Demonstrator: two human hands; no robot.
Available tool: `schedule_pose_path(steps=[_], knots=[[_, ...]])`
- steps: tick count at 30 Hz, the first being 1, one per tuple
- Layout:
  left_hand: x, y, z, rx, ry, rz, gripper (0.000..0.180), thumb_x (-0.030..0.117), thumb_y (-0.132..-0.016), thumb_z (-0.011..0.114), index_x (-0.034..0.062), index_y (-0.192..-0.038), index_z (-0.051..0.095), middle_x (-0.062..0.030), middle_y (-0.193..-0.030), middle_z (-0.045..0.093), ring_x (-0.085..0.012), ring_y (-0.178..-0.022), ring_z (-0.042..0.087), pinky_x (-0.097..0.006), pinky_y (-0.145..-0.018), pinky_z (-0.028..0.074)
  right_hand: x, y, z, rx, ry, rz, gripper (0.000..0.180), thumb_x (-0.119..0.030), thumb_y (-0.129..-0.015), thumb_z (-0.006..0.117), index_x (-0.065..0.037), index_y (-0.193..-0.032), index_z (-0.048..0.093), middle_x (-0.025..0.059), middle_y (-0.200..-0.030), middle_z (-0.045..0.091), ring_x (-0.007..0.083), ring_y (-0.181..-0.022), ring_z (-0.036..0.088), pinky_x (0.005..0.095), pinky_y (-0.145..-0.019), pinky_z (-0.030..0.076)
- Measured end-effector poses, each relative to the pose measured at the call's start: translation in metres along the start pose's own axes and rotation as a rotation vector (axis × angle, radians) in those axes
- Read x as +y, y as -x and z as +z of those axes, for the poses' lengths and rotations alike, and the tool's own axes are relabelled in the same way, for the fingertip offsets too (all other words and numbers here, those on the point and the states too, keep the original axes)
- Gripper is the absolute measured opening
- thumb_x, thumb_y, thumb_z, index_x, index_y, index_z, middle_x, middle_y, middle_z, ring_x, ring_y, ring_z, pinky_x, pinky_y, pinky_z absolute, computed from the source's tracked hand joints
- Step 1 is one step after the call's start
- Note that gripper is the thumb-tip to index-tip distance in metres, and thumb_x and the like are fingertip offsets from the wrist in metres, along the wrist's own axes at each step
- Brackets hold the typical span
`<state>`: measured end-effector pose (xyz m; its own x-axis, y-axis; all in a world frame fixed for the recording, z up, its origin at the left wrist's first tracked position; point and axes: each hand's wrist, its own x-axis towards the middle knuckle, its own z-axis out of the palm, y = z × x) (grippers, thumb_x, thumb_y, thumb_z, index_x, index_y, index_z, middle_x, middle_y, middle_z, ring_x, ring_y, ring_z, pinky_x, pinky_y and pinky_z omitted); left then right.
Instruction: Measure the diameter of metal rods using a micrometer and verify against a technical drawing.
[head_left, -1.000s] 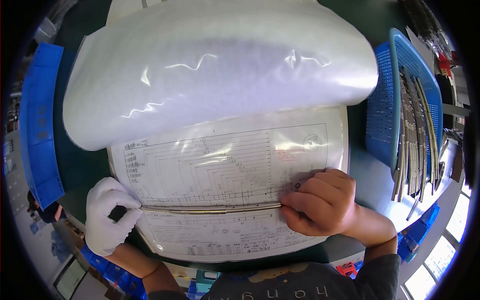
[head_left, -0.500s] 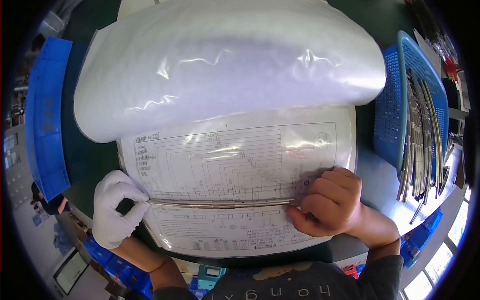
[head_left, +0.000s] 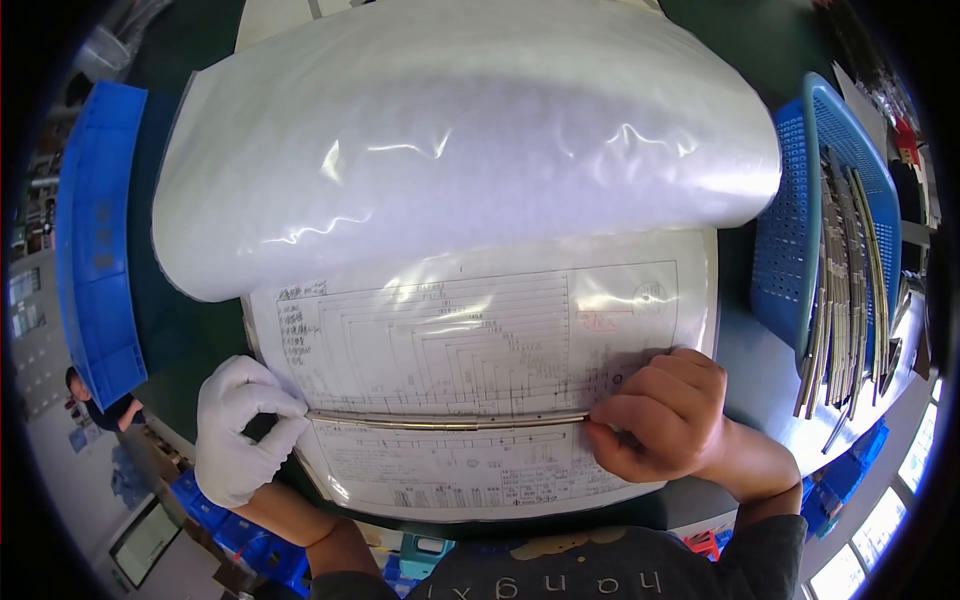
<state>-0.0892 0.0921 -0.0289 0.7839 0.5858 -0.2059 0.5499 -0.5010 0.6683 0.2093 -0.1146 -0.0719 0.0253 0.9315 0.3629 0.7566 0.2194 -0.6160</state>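
Observation:
A long, thin metal rod [head_left: 450, 425], shiny and divided into sections, stretches sideways between my hands. My left hand [head_left: 245, 430], in a white glove, pinches its left end between thumb and finger. Bare and curled, my right hand [head_left: 660, 415] grips the right end, with thumb and forefinger closed on it. Beneath the rod lies a glossy covered technical drawing [head_left: 400, 350] with dimension lines, tables and a red stamp. The rod runs roughly parallel to the drawn part. My right fingers cover the rod's tip.
A large glossy white sheet [head_left: 470, 180] curls over the drawing's far part. On the right, a blue perforated basket [head_left: 783, 230] holds a bundle of similar thin rods [head_left: 840, 290]. A blue plastic bin [head_left: 100, 240] stands at left. Another person [head_left: 105, 405] is visible beyond it.
The whole view has shifted slightly, so the drawing, rod and both hands appear a little lower. Both hands keep their grip on the rod. More of the person at far left shows.

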Motion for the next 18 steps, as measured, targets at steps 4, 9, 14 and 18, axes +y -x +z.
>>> schedule_pose_path(steps=[4, 9, 14, 18], knots=[[0.0007, 0.0012, 0.0005, 0.01, -0.023, -0.002, 0.023, -0.003, -0.057, 0.075, 0.0083, -0.074, 0.063, -0.0042, -0.075, 0.058, -0.0217, -0.069, 0.058, -0.031, -0.06, 0.044, -0.0001, 0.0001, -0.0001, -0.014, 0.014, 0.005, 0.017, -0.012, -0.057, 0.073, -0.011, -0.069, 0.061, -0.0008, -0.056, 0.05, 0.0155, -0.043, 0.047, 0.028, -0.041, 0.032], [0.0018, 0.0022, 0.0002, 0.016, -0.042, 0.002, 0.024, -0.003, -0.056, 0.075, 0.0087, -0.074, 0.064, -0.004, -0.074, 0.059, -0.0213, -0.068, 0.057, -0.031, -0.06, 0.044, -0.0015, -0.0013, -0.0019, -0.03, 0.014, 0.016, 0.015, -0.013, -0.058, 0.072, -0.011, -0.068, 0.061, -0.0006, -0.056, 0.05, 0.0158, -0.044, 0.048, 0.0283, -0.041, 0.033], [-0.0001, 0.0028, -0.0006, 0.012, -0.017, -0.001, 0.024, -0.002, -0.056, 0.076, 0.009, -0.074, 0.065, -0.0038, -0.074, 0.059, -0.0212, -0.068, 0.057, -0.031, -0.061, 0.043, -0.0026, -0.0019, -0.0007, -0.024, 0.026, 0.031, 0.015, -0.013, -0.058, 0.072, -0.01, -0.069, 0.061, -0.0003, -0.057, 0.05, 0.0162, -0.044, 0.048, 0.0283, -0.041, 0.034], [0.0006, 0.0045, -0.001, 0.008, -0.02, -0.027, 0.024, -0.002, -0.056, 0.076, 0.009, -0.074, 0.065, -0.0039, -0.074, 0.059, -0.0213, -0.069, 0.057, -0.031, -0.061, 0.043, -0.0034, -0.0029, -0.0015, -0.049, 0.024, 0.039, 0.015, -0.013, -0.059, 0.071, -0.01, -0.069, 0.061, 0.0001, -0.057, 0.05, 0.0166, -0.044, 0.047, 0.0287, -0.041, 0.034]])
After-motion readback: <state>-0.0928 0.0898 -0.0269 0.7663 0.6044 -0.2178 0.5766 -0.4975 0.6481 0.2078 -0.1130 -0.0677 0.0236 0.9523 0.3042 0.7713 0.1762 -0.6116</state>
